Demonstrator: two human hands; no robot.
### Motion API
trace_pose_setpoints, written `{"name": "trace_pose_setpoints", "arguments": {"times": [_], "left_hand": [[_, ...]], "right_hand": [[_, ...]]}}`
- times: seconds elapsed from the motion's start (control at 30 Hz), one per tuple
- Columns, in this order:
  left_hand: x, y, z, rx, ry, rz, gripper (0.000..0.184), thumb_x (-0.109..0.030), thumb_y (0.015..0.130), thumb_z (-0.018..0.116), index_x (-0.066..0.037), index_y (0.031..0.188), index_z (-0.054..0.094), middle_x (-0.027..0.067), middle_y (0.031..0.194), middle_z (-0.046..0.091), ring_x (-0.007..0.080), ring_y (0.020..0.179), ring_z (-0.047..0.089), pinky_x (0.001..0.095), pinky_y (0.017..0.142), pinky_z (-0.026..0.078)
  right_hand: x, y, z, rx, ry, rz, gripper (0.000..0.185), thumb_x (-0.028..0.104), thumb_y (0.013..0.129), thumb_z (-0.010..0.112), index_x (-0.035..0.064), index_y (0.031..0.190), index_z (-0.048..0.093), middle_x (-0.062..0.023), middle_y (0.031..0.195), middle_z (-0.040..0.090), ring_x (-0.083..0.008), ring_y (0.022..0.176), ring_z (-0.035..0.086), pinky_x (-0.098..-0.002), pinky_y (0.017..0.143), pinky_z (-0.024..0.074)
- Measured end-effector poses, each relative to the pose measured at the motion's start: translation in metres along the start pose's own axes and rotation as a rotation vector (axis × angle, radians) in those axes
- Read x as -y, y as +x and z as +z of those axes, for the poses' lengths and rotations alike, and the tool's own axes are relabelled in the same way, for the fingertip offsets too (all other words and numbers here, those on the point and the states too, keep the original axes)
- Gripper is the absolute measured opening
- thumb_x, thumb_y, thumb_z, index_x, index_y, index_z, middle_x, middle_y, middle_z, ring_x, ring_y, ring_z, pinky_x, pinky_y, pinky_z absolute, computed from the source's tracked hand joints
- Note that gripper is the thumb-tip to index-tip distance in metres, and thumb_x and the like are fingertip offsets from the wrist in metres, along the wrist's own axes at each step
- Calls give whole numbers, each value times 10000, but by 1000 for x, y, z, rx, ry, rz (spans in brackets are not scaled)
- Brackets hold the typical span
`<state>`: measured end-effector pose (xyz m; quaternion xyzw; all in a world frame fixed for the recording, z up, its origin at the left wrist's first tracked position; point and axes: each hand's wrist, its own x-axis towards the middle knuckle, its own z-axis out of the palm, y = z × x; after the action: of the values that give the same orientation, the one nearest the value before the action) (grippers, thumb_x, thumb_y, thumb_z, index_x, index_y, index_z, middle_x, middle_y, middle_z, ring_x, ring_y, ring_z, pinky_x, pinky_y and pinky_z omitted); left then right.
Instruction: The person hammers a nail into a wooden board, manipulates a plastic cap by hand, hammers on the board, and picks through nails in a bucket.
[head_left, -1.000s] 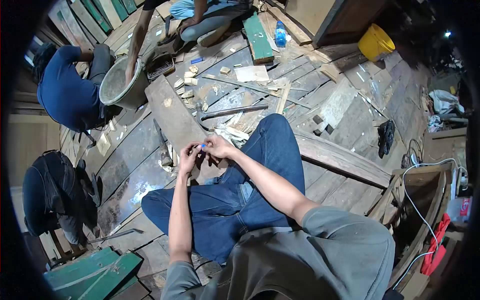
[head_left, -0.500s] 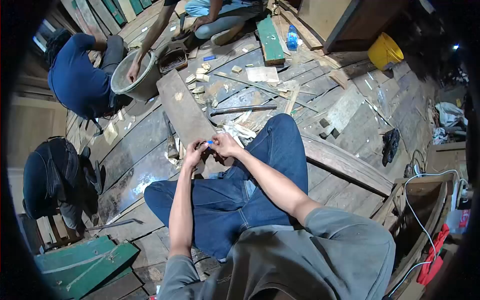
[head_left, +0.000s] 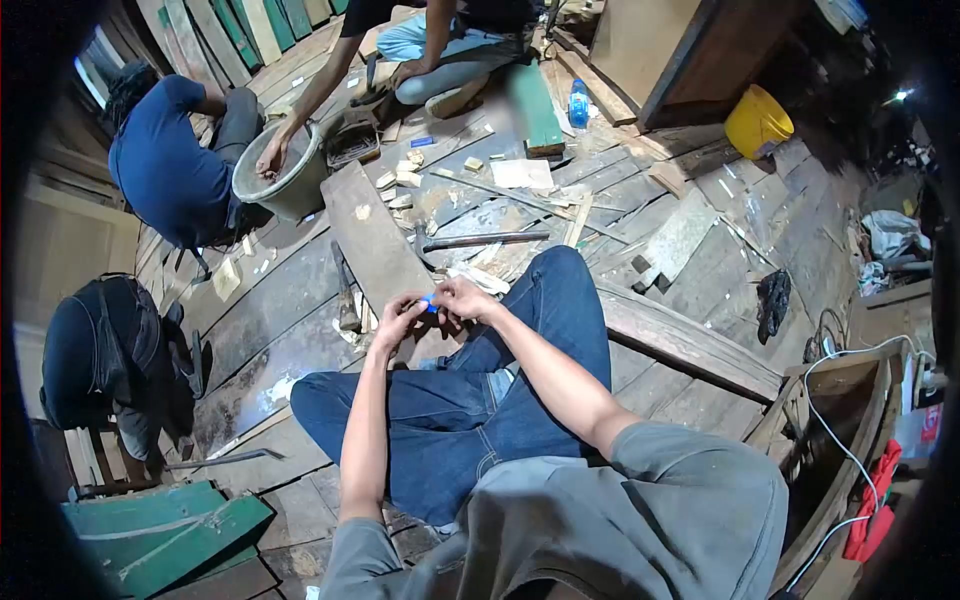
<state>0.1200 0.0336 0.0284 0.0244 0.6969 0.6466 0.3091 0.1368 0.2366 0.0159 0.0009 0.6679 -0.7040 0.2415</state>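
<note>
Above my crossed legs, my left hand and my right hand meet with fingertips pinched on a small blue object, too small to name. Just beyond them a wide wooden plank lies on the floor. A hammer rests to its right, near pale wood scraps. Left of the plank lies a tool with a dark shaft, partly among wood chips.
Two co-workers sit at the upper left and top; a hand reaches into a grey bucket. A long beam lies right of my knee. Further off are a blue bottle, a yellow bucket and a wooden crate.
My hands stay together, and more of the blue object shows between my fingers. The view has shifted slightly. The co-worker's hand remains in the grey bucket.
</note>
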Motion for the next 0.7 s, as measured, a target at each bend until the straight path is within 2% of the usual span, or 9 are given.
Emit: {"name": "trace_pose_setpoints", "arguments": {"times": [0.07, 0.2, 0.33, 0.47, 0.53, 0.6, 0.63, 0.67, 0.7], "left_hand": [[12, 8, -4, 29, 32, -41, 327, -274, 879, 708, -42, 1103, 652, 3, 885, 642, 86, 741, 582, 228, 592, 435], [14, 11, -3, 43, 49, 31, 282, -251, 871, 709, -47, 1061, 667, -2, 786, 636, 64, 608, 546, 212, 504, 395], [23, 14, -1, -19, 30, 91, 287, -227, 853, 732, -42, 1057, 652, 10, 814, 643, 84, 649, 573, 227, 529, 417], [45, 20, 1, -56, 52, 133, 294, -202, 858, 722, -32, 1074, 618, 32, 890, 644, 114, 715, 594, 260, 586, 472], [28, 9, 12, -116, 145, 91, 184, -117, 872, 686, -27, 1020, 624, 22, 839, 638, 98, 719, 577, 260, 602, 470], [49, 20, 10, -88, -5, 149, 165, -96, 866, 686, -24, 1003, 629, 16, 834, 635, 91, 742, 573, 250, 640, 466], [43, 16, 12, -102, 38, 150, 153, -85, 861, 689, -22, 990, 639, 13, 841, 637, 90, 753, 568, 248, 670, 463], [58, 27, 7, -159, 148, 239, 248, -148, 888, 684, -34, 1099, 620, 24, 845, 650, 116, 737, 593, 259, 643, 479], [52, 24, 5, -151, 242, 248, 254, -169, 888, 688, -29, 1091, 626, 27, 848, 651, 116, 750, 596, 262, 649, 484]], "right_hand": [[-2, -1, 2, 12, -86, 19, 144, 133, 942, 555, 15, 871, 598, -97, 668, 658, -137, 431, 563, -284, 380, 426], [-9, -2, 4, -38, -59, -10, 166, 154, 941, 539, 21, 873, 611, -67, 642, 644, -129, 414, 551, -282, 383, 421], [-6, -5, 13, -140, -76, -20, 200, 198, 929, 598, 36, 815, 627, -30, 572, 600, -113, 392, 529, -274, 379, 393], [-25, 0, 14, -182, -74, -157, 207, 182, 919, 603, 29, 781, 617, -31, 541, 576, -116, 401, 536, -283, 382, 397], [-24, 0, 16, -266, -252, -180, 196, 171, 908, 608, 28, 775, 613, -34, 542, 575, -120, 421, 551, -295, 402, 410], [-21, -3, 19, -295, -290, -208, 203, 177, 908, 610, 27, 771, 608, -32, 533, 568, -122, 449, 571, -298, 415, 418], [-23, -2, 20, -358, -441, -264, 209, 185, 905, 615, 24, 773, 604, -45, 538, 576, -127, 459, 570, -309, 429, 427], [-38, 7, 16, -344, -404, -332, 215, 193, 903, 616, 19, 778, 602, -65, 553, 589, -133, 451, 564, -318, 441, 434], [-43, 11, 17, -327, -314, -304, 227, 203, 903, 618, 17, 773, 599, -74, 559, 597, -136, 452, 569, -327, 438, 433]]}}
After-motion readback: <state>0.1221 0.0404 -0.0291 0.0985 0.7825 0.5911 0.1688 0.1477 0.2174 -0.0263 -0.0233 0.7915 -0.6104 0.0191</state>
